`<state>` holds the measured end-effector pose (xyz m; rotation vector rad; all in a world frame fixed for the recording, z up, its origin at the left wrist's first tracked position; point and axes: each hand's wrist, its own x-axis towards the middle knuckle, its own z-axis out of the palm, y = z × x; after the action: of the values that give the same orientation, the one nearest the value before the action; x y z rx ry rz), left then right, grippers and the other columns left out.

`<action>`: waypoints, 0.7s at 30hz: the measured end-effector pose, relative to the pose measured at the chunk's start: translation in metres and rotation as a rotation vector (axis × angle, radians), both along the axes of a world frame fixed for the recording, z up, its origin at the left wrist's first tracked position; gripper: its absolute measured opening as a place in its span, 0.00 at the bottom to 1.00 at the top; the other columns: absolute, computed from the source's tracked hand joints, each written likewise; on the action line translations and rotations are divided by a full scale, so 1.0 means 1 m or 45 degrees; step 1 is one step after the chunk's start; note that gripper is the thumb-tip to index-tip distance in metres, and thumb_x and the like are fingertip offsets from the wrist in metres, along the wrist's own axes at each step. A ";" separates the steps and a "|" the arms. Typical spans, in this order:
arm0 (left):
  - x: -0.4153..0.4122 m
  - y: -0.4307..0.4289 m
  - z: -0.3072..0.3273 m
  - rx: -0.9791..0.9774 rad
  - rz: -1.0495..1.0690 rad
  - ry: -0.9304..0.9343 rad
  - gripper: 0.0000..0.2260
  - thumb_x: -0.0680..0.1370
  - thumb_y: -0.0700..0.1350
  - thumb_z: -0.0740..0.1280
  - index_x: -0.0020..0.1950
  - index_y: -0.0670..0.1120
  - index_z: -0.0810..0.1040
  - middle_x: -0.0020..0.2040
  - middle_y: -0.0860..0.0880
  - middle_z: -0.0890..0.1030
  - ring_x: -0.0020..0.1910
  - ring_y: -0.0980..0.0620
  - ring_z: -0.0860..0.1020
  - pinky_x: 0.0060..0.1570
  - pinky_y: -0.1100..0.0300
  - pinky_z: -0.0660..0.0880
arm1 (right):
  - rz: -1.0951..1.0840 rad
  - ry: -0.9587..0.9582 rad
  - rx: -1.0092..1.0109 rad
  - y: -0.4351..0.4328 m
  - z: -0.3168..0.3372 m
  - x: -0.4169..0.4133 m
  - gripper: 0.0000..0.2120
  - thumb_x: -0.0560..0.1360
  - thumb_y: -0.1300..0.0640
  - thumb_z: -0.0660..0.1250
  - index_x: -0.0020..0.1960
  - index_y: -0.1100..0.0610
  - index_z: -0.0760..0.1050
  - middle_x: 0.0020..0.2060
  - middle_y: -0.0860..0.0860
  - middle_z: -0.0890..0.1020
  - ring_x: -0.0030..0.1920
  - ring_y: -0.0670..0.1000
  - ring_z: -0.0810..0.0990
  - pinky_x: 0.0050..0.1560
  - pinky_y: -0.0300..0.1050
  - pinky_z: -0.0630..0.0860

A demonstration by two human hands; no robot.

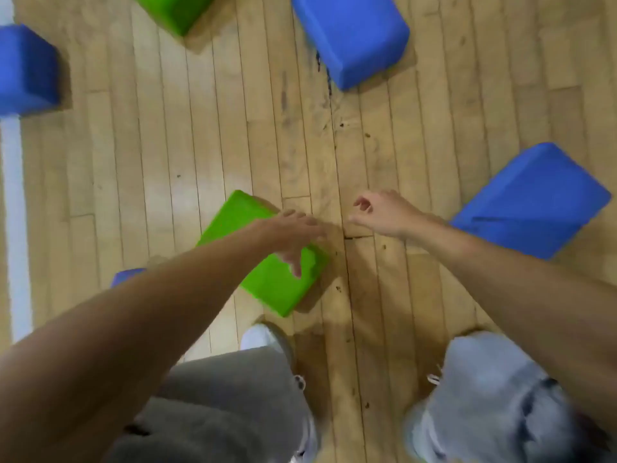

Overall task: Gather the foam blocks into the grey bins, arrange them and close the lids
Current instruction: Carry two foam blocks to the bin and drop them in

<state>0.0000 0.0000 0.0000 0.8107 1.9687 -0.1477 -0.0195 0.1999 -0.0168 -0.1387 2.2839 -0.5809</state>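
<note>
Step in hand: gathering, judged early, since every foam block in view lies loose on the wooden floor (167,145) and no grey bin shows in frame. The left hand (293,235) reaches down over the near green block (267,279), which lies flat just ahead of the person's feet; fingers (293,262) are spread and curled downward over the block's upper right corner, thumb pointing down across its top face. Contact or a small gap: cannot tell through motion blur. The left forearm runs diagonally from lower left, extended well out. The right hand (384,212) hangs over bare floor between the green block and the blue block at right (531,202), holding nothing; its fingers are loosely curled, thumb and forefinger close together but pinching no object. The right forearm comes in from the right edge, wrist turned inward. Other blocks: a large blue block at top centre (350,35), a blue block at the left edge (26,68), a green block at the top edge (173,11), and a sliver of blue behind the left forearm. Next move, as judged: close the left hand on the green block's edges, possibly bring the right across to support the far side, lift, and carry it to a bin that must be out of view.
</note>
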 end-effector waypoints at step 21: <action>-0.093 0.123 0.012 0.208 1.373 0.464 0.47 0.68 0.67 0.70 0.73 0.35 0.58 0.69 0.36 0.65 0.70 0.38 0.64 0.66 0.44 0.65 | -0.943 0.568 -0.028 0.134 0.011 -0.015 0.12 0.74 0.60 0.66 0.57 0.57 0.77 0.51 0.53 0.78 0.52 0.51 0.75 0.58 0.47 0.71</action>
<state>-0.0932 0.1226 0.0118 -0.2856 2.5200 0.5401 -0.0346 0.3336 -0.0057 0.6576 2.7435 -1.0257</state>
